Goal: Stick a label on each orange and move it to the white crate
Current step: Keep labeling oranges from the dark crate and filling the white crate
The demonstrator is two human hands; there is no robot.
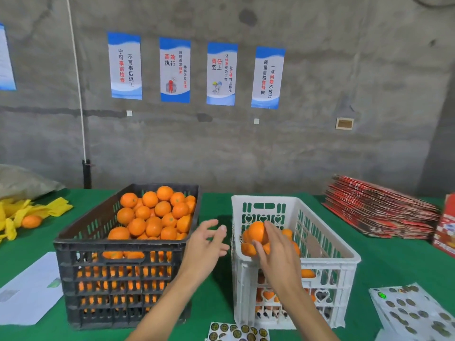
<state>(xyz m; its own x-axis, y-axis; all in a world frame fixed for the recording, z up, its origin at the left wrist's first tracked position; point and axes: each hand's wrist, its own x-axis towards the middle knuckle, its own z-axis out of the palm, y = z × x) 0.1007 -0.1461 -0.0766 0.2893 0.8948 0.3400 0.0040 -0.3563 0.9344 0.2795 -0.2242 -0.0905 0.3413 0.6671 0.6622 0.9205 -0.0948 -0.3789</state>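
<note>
The right hand [275,252] is gripping an orange [257,232] over the white crate [327,244], partly hiding the fruit below. The left hand [205,244] is hovering with fingers spread, touching nothing

The person's right hand [275,252] covers part of the round orange fruit [257,232] over the white slatted plastic crate [327,244]; whether it grips cannot be told. Round gold-and-black sticker sheets [237,332] are cut off by the bottom edge, their print illegible.
</note>
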